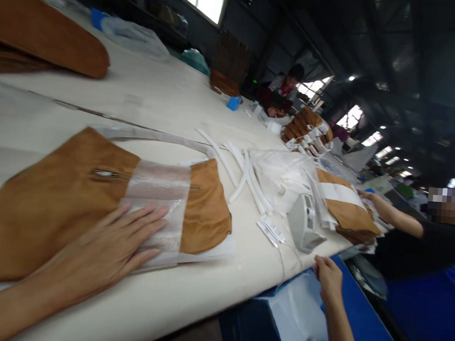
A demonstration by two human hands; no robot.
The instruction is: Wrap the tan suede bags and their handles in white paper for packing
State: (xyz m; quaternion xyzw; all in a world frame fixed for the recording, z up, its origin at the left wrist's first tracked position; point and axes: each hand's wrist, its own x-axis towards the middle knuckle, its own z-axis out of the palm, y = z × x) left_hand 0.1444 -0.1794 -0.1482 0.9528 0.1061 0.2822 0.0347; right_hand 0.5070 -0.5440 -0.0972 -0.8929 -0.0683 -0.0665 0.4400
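My left hand point(129, 241) lies flat with its fingers spread on a translucent white band point(158, 191) wrapped around a folded brown garment point(205, 210). The garment has a short zipped slit beside the band, and white sheet material shows beneath its near edge. My right hand point(328, 276) is closed in a pinch at the table's front edge; what it holds, if anything, is too small to tell. Just beyond it are a grey-white dispenser point(303, 225) and white tags point(270, 230) with thin strings.
White strips point(246, 177) and clear plastic bags point(282, 174) lie mid-table point(170, 99). At the right, a person's hand point(366, 196) touches a stack of banded brown garments point(351, 215). Another person point(285, 91) works behind a brown pile point(304, 131). Blue bins stand below the edge.
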